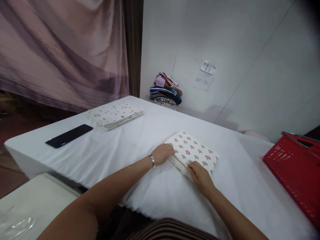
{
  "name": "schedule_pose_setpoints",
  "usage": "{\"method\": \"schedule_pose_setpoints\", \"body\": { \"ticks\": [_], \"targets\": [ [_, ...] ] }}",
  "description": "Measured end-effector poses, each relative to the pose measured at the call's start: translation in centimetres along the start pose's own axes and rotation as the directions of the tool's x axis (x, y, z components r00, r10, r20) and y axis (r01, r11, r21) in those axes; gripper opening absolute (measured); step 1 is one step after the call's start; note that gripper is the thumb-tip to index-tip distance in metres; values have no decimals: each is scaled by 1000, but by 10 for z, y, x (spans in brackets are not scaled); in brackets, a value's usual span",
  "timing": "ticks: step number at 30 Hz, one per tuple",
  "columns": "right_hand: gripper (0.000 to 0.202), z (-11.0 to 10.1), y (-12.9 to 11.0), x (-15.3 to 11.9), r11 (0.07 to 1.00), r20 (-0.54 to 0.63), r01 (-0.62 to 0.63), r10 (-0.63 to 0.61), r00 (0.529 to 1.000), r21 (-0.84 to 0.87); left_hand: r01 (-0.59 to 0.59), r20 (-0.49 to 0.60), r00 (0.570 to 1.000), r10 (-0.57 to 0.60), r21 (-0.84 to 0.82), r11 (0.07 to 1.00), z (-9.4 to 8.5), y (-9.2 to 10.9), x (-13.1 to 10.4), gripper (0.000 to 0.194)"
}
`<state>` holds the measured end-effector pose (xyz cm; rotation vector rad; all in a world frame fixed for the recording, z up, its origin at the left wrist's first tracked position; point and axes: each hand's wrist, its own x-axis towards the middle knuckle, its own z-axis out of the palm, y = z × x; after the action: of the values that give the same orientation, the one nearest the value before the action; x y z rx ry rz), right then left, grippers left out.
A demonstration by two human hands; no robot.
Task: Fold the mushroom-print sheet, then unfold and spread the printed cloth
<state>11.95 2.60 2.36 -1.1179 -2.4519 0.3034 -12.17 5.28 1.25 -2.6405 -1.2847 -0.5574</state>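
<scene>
Mushroom-print cloth [190, 146] lies folded on the white table [120, 153], long axis slanting far left to near right, layered edge (count those folds!) facing near-left; right hand [201, 176] grasps that edge, left hand [161, 154] covers the left corner, grip unclear.

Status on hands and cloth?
Left hand on folded mushroom-print cloth, by its left corner. Right hand at its near edge. Cloth flat on table. Red basket off right, not touching it.
</scene>
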Motion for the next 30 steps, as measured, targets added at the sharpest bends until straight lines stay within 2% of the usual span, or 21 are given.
{"method": "schedule_pose_setpoints", "body": {
  "ticks": [5, 9, 11, 16, 24, 30],
  "targets": [
    [21, 3, 2, 1, 999, -3, -13, 13, 1000, 46, 19, 10, 1000, -19, -12, 1000, -1, 1, 1, 28],
    [20, 4, 4, 1, 996, 8, -23, 23, 1000, 83, 48, -71, 996, -51, -37, 998, -2, 9, -2, 22],
    [20, 4, 5, 1, 995, 12, -25, 24, 1000, 96, 25, -91, 995, -28, -33, 999, -3, 16, -3, 20],
    [19, 3, 4, 1, 993, 11, -39, 38, 999, 113, -19, -47, 999, 19, 8, 1000, -4, 26, 0, 19],
    [19, 4, 3, 2, 996, -14, -19, 20, 1000, 87, -72, 12, 997, 71, 136, 988, -2, 28, 7, 17],
    [22, 6, 0, 0, 1000, -29, 2, -3, 1000, -20, -43, -19, 999, 47, 184, 982, -2, 31, -3, 13]
  ]
}}
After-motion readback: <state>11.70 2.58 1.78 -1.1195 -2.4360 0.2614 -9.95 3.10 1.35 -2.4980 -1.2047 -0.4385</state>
